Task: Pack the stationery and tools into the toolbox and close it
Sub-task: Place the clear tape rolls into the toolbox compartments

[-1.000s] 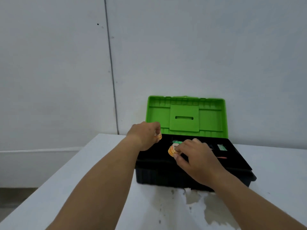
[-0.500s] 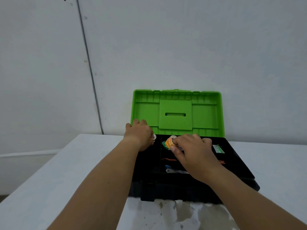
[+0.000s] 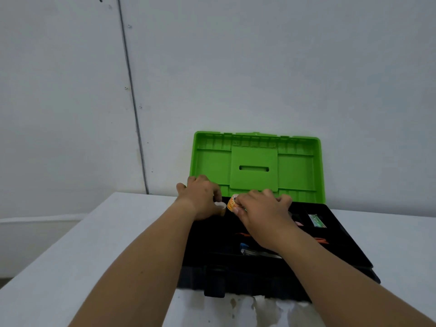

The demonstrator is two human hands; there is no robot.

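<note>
The black toolbox (image 3: 349, 253) stands open on the table, its green lid (image 3: 295, 171) upright against the wall. My left hand (image 3: 203, 199) is over the box's back left corner, closed around a small white roll (image 3: 220, 205). Right beside it, my right hand (image 3: 264, 213) holds an orange tape roll (image 3: 232, 202) at its fingertips. Inside the box lie a green packet (image 3: 317, 220), an orange-handled tool (image 3: 320, 240) and a blue and silver item (image 3: 250, 250), partly hidden by my right arm.
The white table (image 3: 94, 256) runs to a left edge and meets the grey wall behind the lid. Its front surface has peeled patches (image 3: 254, 305) just below the toolbox.
Both hands moved further back into the box toward the lid, still holding their rolls. The view shifted closer, and the two rolls now sit side by side.
</note>
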